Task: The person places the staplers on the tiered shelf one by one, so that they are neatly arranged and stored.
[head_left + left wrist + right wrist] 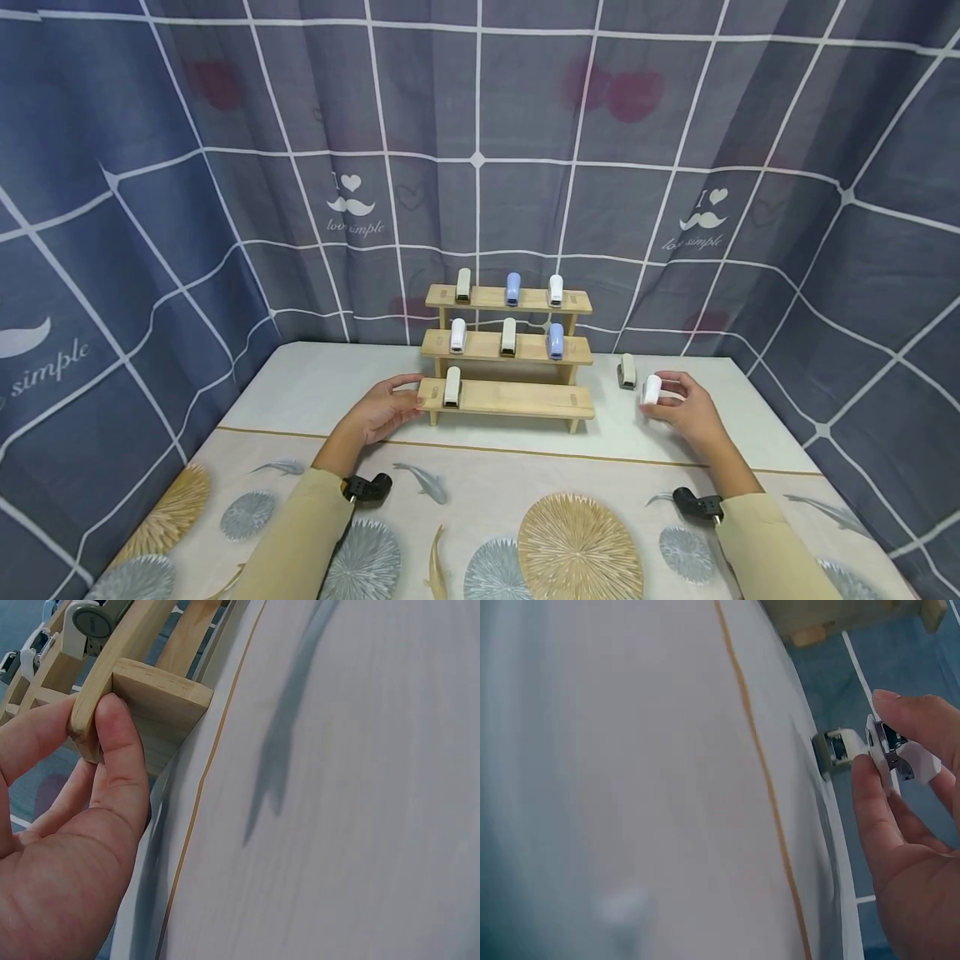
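My left hand [382, 407] pinches the left end of the bottom step of a three-step wooden rack [517, 398], thumb below the board's edge in the left wrist view. Off to the rack's right, my right hand [688, 407] holds a small white stapler [651, 389] between thumb and fingers. Its metal inner part shows in the right wrist view. Just left of that hand, a beige-grey stapler [627, 372] stands on the table. Another off-white stapler [452, 387] stands on the bottom step, near my left hand.
Three staplers stand on the top step, among them a blue one [513, 288]; three more stand on the middle step, including a white one [457, 335]. A patterned cloth [495, 475] covers the table's front. A dark checked curtain [525, 200] hangs behind and at both sides.
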`<state>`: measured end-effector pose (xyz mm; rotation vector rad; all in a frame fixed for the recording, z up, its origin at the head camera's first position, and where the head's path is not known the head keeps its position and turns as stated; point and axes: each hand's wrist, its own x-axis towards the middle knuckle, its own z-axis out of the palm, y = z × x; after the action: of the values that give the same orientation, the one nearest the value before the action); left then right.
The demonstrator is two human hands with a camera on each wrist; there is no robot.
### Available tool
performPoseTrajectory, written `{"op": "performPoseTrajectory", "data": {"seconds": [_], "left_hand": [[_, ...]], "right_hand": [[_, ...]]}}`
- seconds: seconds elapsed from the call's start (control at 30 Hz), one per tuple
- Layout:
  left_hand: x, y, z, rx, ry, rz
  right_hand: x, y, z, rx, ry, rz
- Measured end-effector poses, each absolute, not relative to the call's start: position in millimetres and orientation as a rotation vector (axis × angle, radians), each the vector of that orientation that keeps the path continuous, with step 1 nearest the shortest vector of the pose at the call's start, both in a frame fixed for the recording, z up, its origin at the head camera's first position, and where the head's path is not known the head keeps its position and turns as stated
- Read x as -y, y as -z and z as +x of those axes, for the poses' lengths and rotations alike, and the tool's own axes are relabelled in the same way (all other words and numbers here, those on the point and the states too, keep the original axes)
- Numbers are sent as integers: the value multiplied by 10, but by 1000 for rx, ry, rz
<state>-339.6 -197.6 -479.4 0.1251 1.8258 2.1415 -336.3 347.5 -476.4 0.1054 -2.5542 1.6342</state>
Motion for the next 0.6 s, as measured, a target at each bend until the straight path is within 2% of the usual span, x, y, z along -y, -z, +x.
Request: {"op": "performPoseTrajectory", "data": {"seconds": [0.6], "left_hand": [[1975,4791,-3394,-1831,-2143,124]], "right_hand": [[-3085,4716,-2948,2506,-1740,134]]}}
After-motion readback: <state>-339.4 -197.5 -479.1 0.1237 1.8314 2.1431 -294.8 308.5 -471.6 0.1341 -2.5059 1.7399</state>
